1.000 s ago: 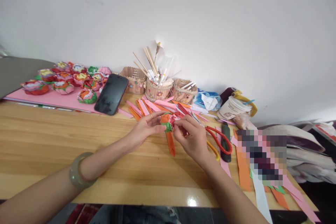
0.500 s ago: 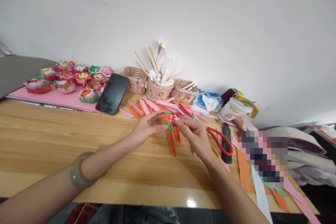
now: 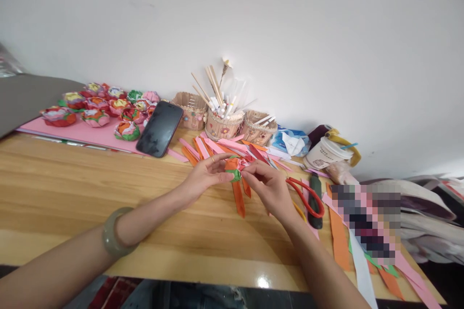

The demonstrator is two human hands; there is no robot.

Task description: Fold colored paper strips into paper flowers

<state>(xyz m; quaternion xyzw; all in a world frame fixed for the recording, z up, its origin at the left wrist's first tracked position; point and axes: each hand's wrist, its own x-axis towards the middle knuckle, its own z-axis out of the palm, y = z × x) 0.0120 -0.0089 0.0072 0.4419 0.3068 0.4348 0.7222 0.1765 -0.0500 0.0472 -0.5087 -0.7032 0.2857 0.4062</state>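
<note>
Hands: left, right pinch paper flower | basket (holds sticks)

Two hands, three baskets, one phone

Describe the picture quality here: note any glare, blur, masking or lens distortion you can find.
Head view: soft, even light with faint shadows; a bright glare spot on the wooden table at its near edge; wide-angle bending curves the table edges; a pixelated block masks part of the paper strips on the right; the hands and the folded paper piece look reasonably sharp.
</note>
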